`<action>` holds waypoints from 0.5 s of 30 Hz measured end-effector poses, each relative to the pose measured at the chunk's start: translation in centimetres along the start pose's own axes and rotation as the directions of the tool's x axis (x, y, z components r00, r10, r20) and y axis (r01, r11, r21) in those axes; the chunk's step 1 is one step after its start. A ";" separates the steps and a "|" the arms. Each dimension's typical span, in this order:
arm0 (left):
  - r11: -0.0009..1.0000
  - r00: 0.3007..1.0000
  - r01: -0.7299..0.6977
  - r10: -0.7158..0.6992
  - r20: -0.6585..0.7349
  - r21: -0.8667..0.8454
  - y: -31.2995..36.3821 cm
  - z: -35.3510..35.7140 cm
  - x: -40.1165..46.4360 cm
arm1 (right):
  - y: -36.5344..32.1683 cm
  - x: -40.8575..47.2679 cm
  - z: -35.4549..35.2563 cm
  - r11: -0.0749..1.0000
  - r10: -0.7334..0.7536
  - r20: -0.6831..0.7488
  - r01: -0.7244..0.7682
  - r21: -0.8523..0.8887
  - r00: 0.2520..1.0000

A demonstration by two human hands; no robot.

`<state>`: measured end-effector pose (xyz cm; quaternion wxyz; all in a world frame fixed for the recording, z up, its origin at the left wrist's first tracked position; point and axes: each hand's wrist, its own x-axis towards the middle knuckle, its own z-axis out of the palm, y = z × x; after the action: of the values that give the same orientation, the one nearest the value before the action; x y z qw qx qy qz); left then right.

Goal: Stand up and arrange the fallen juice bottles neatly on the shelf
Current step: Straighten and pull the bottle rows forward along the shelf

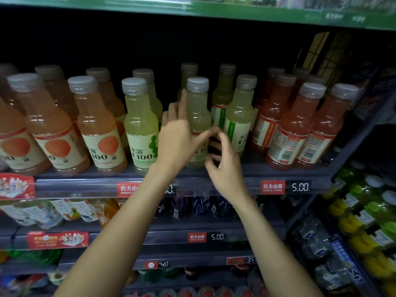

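A pale green juice bottle (198,108) with a grey cap stands upright at the front of the shelf (278,168). My left hand (179,142) wraps round its left side, thumb across the label and forefinger up along its neck. My right hand (225,168) is at the bottle's lower right, fingers loosely curled behind the label; whether it grips is unclear. Another green bottle (140,127) stands just left, and more green bottles (239,116) stand to the right.
Orange juice bottles (96,125) fill the shelf's left part and red ones (293,129) its right part, all upright. Price tags (300,187) line the shelf's front rail. Lower shelves hold more drinks, and a side rack (364,221) at the right holds yellow and green bottles.
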<state>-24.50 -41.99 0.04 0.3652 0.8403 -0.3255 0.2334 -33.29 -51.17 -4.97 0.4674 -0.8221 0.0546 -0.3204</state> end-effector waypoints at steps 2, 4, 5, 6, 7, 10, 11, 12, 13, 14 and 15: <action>0.999 0.999 -0.031 0.031 0.006 0.009 -0.5 -0.4 0.4 | 0.0 0.0 -0.1 1.000 0.008 -0.026 -0.008 0.021 1.000; 0.997 0.996 -0.082 0.082 0.040 0.004 -0.9 -1.1 0.7 | 0.0 0.3 -0.4 1.000 0.016 -0.014 -0.016 0.017 1.000; 0.994 0.993 -0.110 0.110 0.052 0.001 -1.0 -1.5 0.8 | 0.1 0.5 -0.4 0.999 0.023 0.012 -0.024 0.025 1.000; 0.991 0.990 -0.130 0.130 0.058 0.001 -1.0 -1.9 0.7 | 0.0 0.6 -0.4 0.999 0.029 0.039 -0.031 0.043 0.999; 0.989 0.988 -0.144 0.144 0.059 0.010 -1.0 -2.2 0.7 | 0.1 0.6 -0.3 0.998 0.031 0.054 -0.034 0.060 0.998; 0.978 0.982 -0.187 0.185 0.032 0.092 -1.0 -2.9 0.3 | -0.1 0.4 -0.1 0.995 0.023 0.061 -0.029 0.091 0.998; 0.971 0.980 -0.198 0.197 0.017 0.131 -1.1 -3.0 0.1 | -0.1 0.3 -0.1 0.994 0.025 0.067 -0.032 0.103 0.997; 0.964 0.979 -0.203 0.205 0.008 0.169 -1.2 -3.0 0.0 | -0.2 0.3 0.0 0.993 0.029 0.075 -0.037 0.111 0.997; 0.958 0.978 -0.207 0.210 0.006 0.197 -1.2 -3.1 -0.1 | -0.2 0.2 0.0 0.993 0.032 0.080 -0.041 0.113 0.996; 0.954 0.978 -0.207 0.211 0.009 0.217 -1.3 -3.1 -0.2 | -0.3 0.2 0.0 0.993 0.034 0.084 -0.044 0.112 0.996; 0.949 0.978 -0.207 0.211 0.013 0.237 -1.3 -3.2 -0.3 | -0.3 0.1 0.0 0.993 0.034 0.084 -0.043 0.110 0.996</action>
<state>-24.22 -38.72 1.26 0.2373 0.8373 -0.3801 0.3134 -33.24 -51.02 -4.70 0.5208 -0.8058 0.0333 -0.2798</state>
